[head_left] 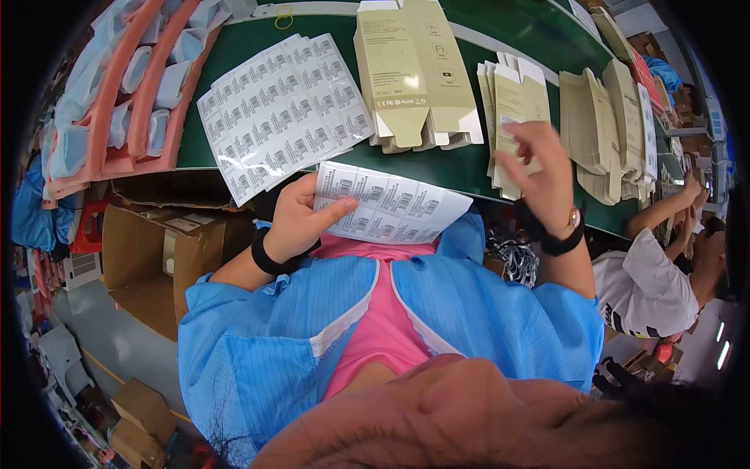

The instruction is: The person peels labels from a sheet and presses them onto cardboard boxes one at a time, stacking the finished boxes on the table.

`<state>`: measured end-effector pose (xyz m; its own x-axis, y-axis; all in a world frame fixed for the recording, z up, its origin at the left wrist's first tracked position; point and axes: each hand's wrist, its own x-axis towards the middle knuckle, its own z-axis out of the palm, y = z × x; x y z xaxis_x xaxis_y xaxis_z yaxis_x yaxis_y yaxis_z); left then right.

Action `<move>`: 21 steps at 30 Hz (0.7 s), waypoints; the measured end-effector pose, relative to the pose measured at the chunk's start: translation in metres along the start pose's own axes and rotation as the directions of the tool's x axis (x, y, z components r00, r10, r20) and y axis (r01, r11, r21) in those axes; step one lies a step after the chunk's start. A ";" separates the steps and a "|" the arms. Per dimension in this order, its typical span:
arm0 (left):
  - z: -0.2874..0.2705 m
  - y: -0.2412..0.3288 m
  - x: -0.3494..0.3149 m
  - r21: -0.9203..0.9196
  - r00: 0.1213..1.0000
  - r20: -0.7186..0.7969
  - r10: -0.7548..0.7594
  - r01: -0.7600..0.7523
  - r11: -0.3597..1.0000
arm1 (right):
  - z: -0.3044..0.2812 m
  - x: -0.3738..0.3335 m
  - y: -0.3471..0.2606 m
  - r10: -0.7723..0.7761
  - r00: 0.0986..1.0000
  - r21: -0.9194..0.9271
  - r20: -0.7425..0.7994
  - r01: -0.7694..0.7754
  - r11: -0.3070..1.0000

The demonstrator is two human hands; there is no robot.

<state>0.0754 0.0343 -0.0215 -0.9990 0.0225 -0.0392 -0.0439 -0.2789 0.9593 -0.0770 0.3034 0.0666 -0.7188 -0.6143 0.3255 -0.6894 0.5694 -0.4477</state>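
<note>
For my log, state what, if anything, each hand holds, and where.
Left hand: a label sheet, by its left end. Right hand, over cartons: cannot tell if anything is held.

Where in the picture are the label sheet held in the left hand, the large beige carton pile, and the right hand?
Label sheet (394, 205): head view, middle of its printed face.
Beige carton pile (400, 82): head view, top carton's upper face.
Right hand (544, 168): head view, back of the hand.

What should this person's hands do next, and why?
Probably move the right hand to the barcode label sheet: the left hand holds it with its labels showing, while the right, seemingly empty, is over the slim flattened cartons.
</note>
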 end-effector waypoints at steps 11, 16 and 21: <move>-0.002 0.003 -0.005 0.107 0.996 -0.030 0.084 -0.080 0.991 | 0.044 0.000 -0.048 -0.398 0.896 0.128 0.197 0.379 0.916; -0.008 0.001 -0.007 0.139 0.990 -0.053 0.129 -0.120 0.983 | 0.053 0.009 -0.058 -0.354 0.929 0.089 0.106 0.346 0.934; -0.018 -0.004 -0.009 0.189 0.988 -0.063 0.139 -0.125 0.974 | 0.060 0.012 -0.058 -0.448 0.884 0.055 0.136 0.445 0.894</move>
<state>0.0843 0.0181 -0.0296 -0.9940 -0.0767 0.0775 0.0845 -0.0931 0.9921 -0.0399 0.2303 0.0464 -0.3139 -0.8721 0.3753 -0.9312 0.2055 -0.3012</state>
